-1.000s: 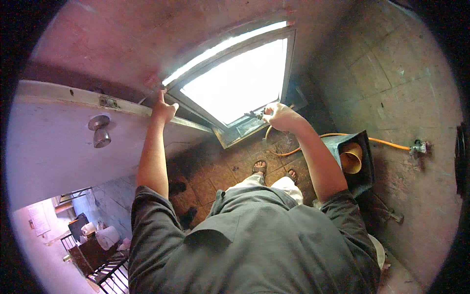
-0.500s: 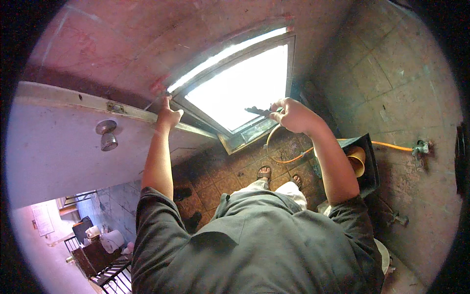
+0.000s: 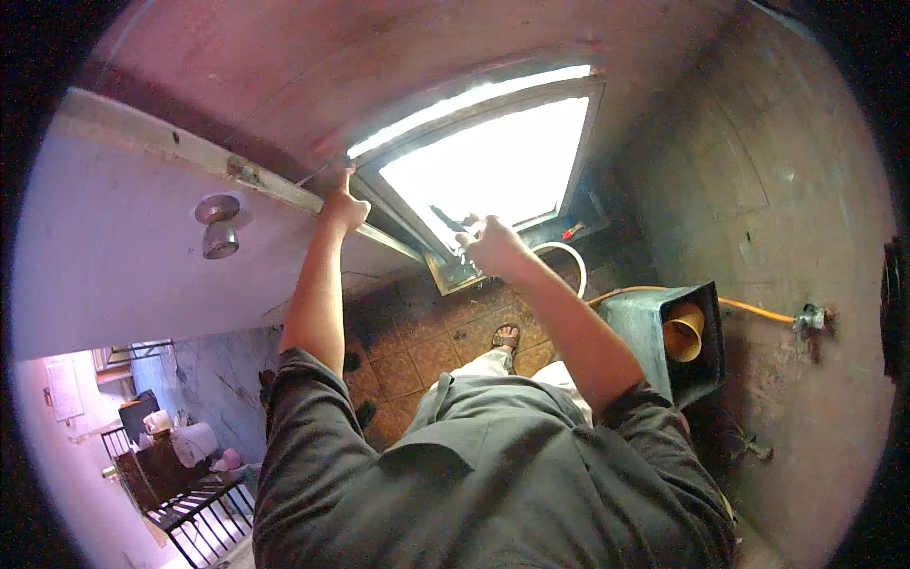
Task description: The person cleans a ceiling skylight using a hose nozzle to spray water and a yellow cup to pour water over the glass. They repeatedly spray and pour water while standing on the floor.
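Observation:
A bright window (image 3: pixel 493 161) in a grey frame (image 3: pixel 590 142) fills the wall ahead. At the frame's upper left corner, my left hand (image 3: pixel 343 211) rests with its index finger stretched up and thumb out; the other fingers are partly hidden. My right hand (image 3: pixel 495 248) is closed on a dark, ragged strip (image 3: pixel 445 219), held before the lower left part of the pane. Glare and blur hide what kind of thing the strip is. Small pale specks show below it.
To my left stands a pale door (image 3: pixel 104 256) with a round metal knob (image 3: pixel 219 237). On the right are a dark bucket (image 3: pixel 633 327) holding a yellow scoop (image 3: pixel 682 334), an orange hose (image 3: pixel 758 308) and a wall tap (image 3: pixel 811 319). A small red-tipped object (image 3: pixel 573 231) lies below the window.
My right hand has moved left and slightly down with the dark strip, toward the window's lower left. My left hand stays at the upper corner. The view has shifted a little.

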{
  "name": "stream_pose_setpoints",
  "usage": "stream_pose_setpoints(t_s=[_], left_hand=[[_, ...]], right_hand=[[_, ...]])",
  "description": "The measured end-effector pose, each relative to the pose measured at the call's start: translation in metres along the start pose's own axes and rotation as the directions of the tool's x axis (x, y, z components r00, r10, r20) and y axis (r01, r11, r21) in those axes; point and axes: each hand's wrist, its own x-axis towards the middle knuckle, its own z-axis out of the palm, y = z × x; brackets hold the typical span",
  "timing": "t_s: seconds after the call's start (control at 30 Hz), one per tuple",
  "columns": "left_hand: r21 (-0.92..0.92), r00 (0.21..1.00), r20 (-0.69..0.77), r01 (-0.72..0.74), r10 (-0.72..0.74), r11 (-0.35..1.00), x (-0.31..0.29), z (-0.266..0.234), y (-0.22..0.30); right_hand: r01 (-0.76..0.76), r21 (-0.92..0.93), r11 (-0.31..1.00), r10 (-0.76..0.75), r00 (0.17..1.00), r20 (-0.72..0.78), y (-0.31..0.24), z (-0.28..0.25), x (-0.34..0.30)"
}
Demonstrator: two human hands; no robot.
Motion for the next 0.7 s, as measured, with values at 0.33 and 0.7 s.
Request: stream_pose_setpoints(t_s=[0.33, 0.7], left_hand=[[0.046, 0.997, -0.044, -0.057, 0.059, 0.997, -0.007, 0.001, -0.005], [0.01, 0.992, -0.105, -0.067, 0.068, 0.998, -0.018, 0.001, -0.007]], right_hand=[[0.046, -0.019, 0.999, -0.048, 0.984, -0.171, -0.054, 0.066, 0.037], [-0.028, -0.103, 0.994, 0.016, 0.993, -0.118, -0.058, 0.079, 0.05]])
